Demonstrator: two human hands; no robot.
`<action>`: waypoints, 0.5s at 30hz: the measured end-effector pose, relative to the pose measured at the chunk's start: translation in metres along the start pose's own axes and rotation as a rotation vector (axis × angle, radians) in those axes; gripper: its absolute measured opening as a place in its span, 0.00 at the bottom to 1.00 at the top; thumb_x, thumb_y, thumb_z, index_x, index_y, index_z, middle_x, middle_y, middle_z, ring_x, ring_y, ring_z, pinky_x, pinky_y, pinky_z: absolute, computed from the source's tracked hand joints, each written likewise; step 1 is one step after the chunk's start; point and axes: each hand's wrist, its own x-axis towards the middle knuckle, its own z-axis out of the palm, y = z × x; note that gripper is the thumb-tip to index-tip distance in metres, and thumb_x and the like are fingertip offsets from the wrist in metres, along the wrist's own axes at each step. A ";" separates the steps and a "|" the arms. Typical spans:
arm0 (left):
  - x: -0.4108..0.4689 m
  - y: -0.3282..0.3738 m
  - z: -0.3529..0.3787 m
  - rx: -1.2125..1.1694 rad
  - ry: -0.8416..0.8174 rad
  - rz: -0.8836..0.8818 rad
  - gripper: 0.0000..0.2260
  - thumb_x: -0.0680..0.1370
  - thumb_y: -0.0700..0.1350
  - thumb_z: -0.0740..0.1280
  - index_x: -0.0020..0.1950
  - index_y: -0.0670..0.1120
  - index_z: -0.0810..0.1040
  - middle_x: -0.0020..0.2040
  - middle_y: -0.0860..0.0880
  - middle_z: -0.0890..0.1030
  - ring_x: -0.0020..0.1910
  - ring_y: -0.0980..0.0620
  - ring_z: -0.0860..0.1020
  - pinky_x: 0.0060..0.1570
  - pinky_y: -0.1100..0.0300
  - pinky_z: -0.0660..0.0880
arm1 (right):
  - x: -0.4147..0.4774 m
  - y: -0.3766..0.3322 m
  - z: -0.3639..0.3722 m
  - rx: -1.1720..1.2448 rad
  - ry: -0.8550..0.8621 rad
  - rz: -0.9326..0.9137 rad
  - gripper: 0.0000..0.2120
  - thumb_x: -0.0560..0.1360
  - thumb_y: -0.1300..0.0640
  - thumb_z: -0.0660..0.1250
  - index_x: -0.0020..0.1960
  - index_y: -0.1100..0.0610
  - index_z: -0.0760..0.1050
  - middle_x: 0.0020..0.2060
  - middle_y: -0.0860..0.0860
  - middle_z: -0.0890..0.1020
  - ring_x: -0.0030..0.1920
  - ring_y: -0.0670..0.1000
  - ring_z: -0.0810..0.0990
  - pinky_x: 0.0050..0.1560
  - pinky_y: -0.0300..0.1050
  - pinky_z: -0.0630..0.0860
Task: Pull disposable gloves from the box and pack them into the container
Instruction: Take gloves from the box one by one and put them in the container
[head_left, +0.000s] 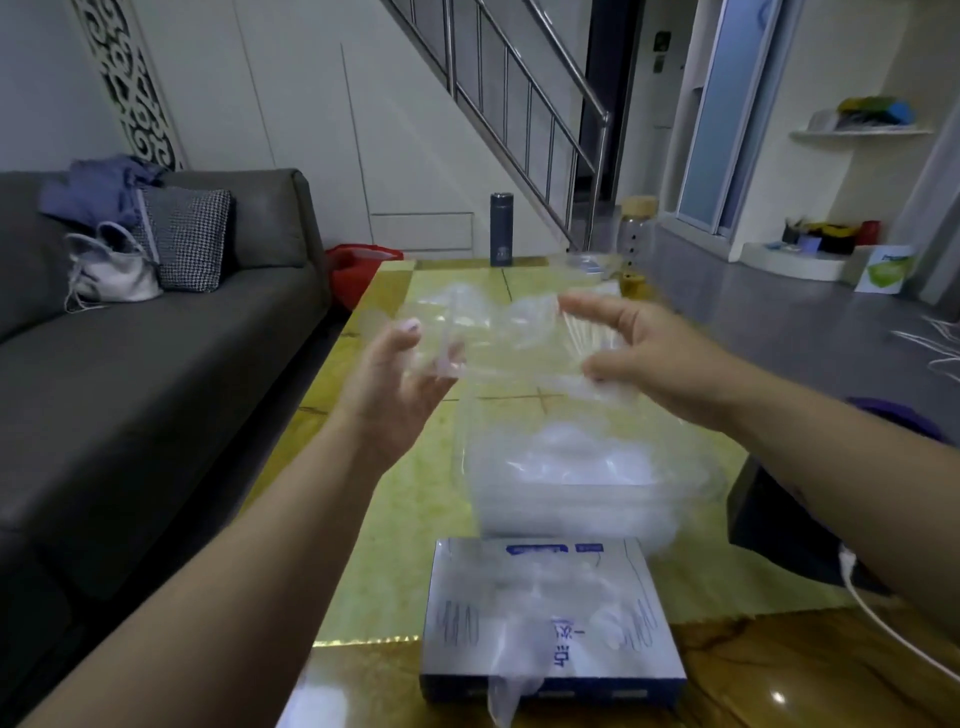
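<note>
From my remote seat, the biggest vessel is the clear container (571, 514), just below the middle of my view. A loose heap of cloudy crumpled gloves (582, 457) lies on its floor. At six o'clock from it, almost touching its near wall, the glove box (550, 613) lies flat with its printed face up. One loose glove (511, 693) trails out of the box's near edge towards me.

Above the container's far rim, at its twelve o'clock, I see a transparent held glove (498, 338) stretched in the air between both hands. The left hand (400, 384) is at nine o'clock from this glove and pinches the film, thumb on top and fingers (441, 376) showing through from beneath. The right hand (660, 353) is at three o'clock. Its fingers are spread, with the glove's pleated edge between forefinger and thumb. It is blurred, and I cannot tell whether they grip the film.

All this sits over a glossy yellow-green counter (384, 545) that runs away towards twelve o'clock. A grey sofa (156, 389) fills the nine o'clock side, and a staircase (519, 104) with a steel rail climbs at twelve. On the sofa are a checked cushion (189, 239) and a pale handbag (111, 273). At the counter's far end stand a dark flask (501, 228) and, at its three o'clock, a jar (636, 228) with a wooden lid. A white cable (878, 618) crosses the counter at four o'clock.
</note>
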 end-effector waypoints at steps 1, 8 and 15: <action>0.002 -0.007 -0.014 -0.020 0.115 -0.054 0.14 0.79 0.40 0.58 0.64 0.39 0.69 0.52 0.42 0.80 0.39 0.50 0.83 0.36 0.60 0.80 | -0.001 0.013 0.000 -0.038 -0.014 0.047 0.34 0.73 0.72 0.64 0.74 0.50 0.63 0.72 0.43 0.65 0.70 0.41 0.62 0.53 0.32 0.70; -0.002 0.001 -0.033 0.868 0.532 0.593 0.15 0.77 0.39 0.62 0.64 0.49 0.72 0.60 0.50 0.74 0.54 0.56 0.74 0.57 0.62 0.72 | 0.002 0.058 -0.007 -0.313 -0.119 0.241 0.36 0.73 0.67 0.65 0.76 0.49 0.59 0.74 0.45 0.61 0.44 0.39 0.78 0.43 0.33 0.75; 0.019 -0.047 0.042 2.239 -0.687 -0.046 0.25 0.79 0.52 0.63 0.76 0.53 0.61 0.74 0.51 0.65 0.71 0.49 0.65 0.66 0.56 0.63 | 0.009 0.062 -0.007 -0.756 -0.296 0.366 0.38 0.73 0.62 0.67 0.77 0.52 0.54 0.72 0.50 0.66 0.43 0.44 0.77 0.43 0.35 0.73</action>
